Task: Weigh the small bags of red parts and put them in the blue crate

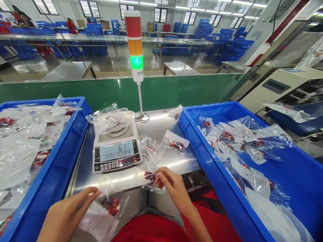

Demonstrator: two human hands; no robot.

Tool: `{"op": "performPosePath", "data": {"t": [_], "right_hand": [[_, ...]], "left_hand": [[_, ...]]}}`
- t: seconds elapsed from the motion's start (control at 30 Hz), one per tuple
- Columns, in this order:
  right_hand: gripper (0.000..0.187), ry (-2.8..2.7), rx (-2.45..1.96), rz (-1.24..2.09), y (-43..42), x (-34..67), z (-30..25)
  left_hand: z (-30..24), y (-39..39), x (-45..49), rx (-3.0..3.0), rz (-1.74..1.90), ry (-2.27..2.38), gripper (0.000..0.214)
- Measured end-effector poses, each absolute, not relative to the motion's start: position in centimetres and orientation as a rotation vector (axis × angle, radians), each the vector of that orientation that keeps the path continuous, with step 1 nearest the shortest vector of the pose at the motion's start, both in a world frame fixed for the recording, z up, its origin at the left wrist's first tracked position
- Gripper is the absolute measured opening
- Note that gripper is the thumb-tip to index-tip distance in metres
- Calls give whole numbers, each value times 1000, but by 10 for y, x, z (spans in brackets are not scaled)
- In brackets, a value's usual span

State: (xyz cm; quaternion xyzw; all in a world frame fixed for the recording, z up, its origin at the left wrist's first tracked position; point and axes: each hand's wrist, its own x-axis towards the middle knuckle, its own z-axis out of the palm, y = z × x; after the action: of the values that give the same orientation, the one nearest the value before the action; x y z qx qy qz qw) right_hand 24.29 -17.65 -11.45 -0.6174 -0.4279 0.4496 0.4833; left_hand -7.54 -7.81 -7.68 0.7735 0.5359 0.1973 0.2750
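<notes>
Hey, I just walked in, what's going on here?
A person at a steel table is handling small clear plastic bags of red parts. Their right hand pinches one bag, and their left hand is at the top of another. A digital counting scale reads 61, with a bag on its pan. Two more bags lie on the table, between blue crates holding similar bags. A stack light glows green.
</notes>
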Motion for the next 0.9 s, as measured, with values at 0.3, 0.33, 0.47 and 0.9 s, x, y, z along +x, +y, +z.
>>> {"op": "performPosePath", "data": {"t": [0.3,0.33,0.47,0.9], "right_hand": [[71,-1464,-1137,1479,-171,219,-106],[58,-1445,-1128,1512,-170,216,-108],[36,-1210,-1211,1577,-172,215,-113],[29,-968,-1788,631,-47,333,-136]], "left_hand": [[-51,-97,7,2033,168,754,34],[-51,-96,13,2012,189,787,32],[-55,-85,18,1910,468,1119,29],[-96,-94,26,1487,614,1242,54]]}}
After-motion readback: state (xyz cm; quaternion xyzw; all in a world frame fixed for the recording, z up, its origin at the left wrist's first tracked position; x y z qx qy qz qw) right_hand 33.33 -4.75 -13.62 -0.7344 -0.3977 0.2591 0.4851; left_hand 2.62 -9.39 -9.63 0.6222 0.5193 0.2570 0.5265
